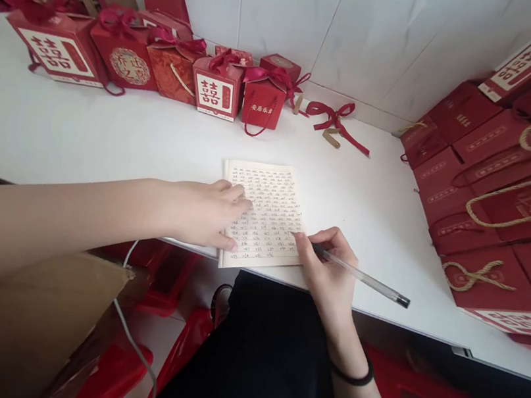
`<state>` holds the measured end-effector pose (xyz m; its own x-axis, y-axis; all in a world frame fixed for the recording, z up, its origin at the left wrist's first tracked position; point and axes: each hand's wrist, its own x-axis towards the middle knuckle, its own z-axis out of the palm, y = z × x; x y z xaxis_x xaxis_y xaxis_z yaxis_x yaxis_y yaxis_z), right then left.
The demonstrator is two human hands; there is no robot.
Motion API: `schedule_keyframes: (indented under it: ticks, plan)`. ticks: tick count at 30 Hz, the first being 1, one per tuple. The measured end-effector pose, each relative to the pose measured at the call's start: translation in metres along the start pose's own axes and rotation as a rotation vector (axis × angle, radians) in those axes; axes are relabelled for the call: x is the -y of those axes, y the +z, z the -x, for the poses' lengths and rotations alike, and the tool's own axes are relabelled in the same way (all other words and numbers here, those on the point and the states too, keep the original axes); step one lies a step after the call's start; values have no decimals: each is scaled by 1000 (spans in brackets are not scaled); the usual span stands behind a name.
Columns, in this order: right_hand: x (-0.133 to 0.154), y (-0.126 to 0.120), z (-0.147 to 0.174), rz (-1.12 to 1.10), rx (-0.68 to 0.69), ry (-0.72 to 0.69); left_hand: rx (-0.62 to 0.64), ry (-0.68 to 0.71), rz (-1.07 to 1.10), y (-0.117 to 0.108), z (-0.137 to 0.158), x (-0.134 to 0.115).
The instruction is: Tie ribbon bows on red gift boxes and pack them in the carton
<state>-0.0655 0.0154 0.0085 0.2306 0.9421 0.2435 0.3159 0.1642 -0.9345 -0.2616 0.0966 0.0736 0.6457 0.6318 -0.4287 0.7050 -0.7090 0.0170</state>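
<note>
A notebook [268,213] with rows of small handwriting lies near the front edge of the white table [154,142]. My left hand [208,212] rests flat on its left side, fingers stretched out and apart. In my right hand [332,269] is a clear pen [372,284] with a black end cap, gripped between thumb and fingers. The pen's tip is at the right part of the page, close to the written lines; whether it touches the paper I cannot tell. A black band [359,376] circles my right wrist.
Several red gift boxes [217,88] with ribbons line the back by the tiled wall. A loose red ribbon bow [333,113] lies beside them. More red boxes [492,153] with rope handles are stacked at right. A cardboard box [27,323] and white cable [135,339] are below left.
</note>
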Motion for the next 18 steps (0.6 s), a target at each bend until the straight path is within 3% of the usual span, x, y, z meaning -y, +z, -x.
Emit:
schedule_keyframes:
  ticks: [6,18]
  plan:
    - [2,-2,2,-74,67,72,-40,13,52,4,0,3]
    - [4,-1,5,157,75,13,31,-7,66,-2,3,-2]
